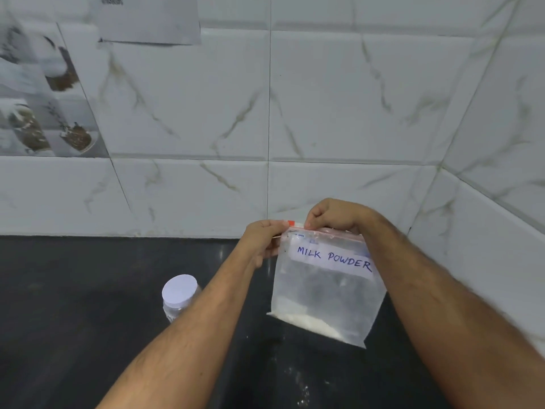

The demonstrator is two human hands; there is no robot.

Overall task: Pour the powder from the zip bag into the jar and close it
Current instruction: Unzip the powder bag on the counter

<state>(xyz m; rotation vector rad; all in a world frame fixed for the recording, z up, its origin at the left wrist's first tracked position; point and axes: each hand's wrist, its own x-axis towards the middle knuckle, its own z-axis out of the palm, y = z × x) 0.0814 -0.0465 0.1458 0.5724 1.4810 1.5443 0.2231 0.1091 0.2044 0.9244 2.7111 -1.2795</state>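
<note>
A clear zip bag labelled "MILK POWDER" hangs upright above the black counter, with a little white powder settled along its bottom edge. My left hand pinches the bag's top left corner by the red zip strip. My right hand pinches the top edge just to the right of it. A small clear jar with a white lid on stands on the counter, left of the bag and partly hidden behind my left forearm.
The black counter runs back to a white marble-tiled wall, which turns a corner on the right. A printed sheet and picture tiles hang on the wall at upper left. Faint powder specks lie on the counter near the front.
</note>
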